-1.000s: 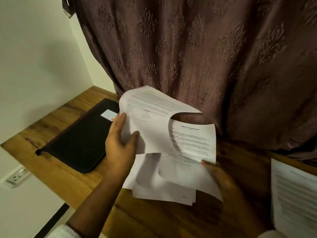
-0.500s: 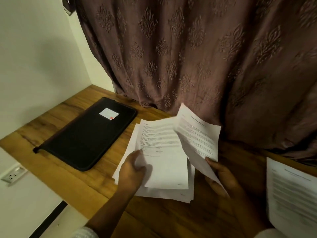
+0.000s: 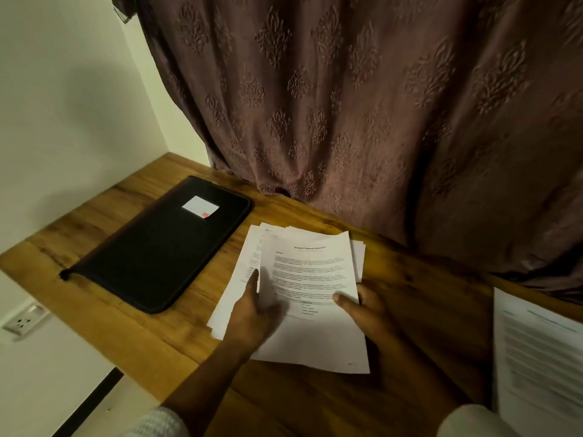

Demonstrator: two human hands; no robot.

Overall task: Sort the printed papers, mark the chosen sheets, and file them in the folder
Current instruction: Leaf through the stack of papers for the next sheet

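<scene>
White paper: the fanned stack of white printed papers (image 3: 315, 269) lies mid-worktop, near the front edge. I judge it light, limp and slippery, best gripped at the side edges.
Left hand (image 3: 255, 313): fingers loosely straight, resting on the stack's left side.
Right hand (image 3: 369, 310): thumb pinches the top sheet's (image 3: 309, 279) right edge.
Room: closed black zipped fabric folder (image 3: 157, 247) towards the left corner; bare wooden worktop (image 3: 441, 326) to the right.

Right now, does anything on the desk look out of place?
Only the paper stack: its sheets sit fanned and crooked, edges not lined up, between the left hand and right hand. The folder lies flat, closed.
</scene>
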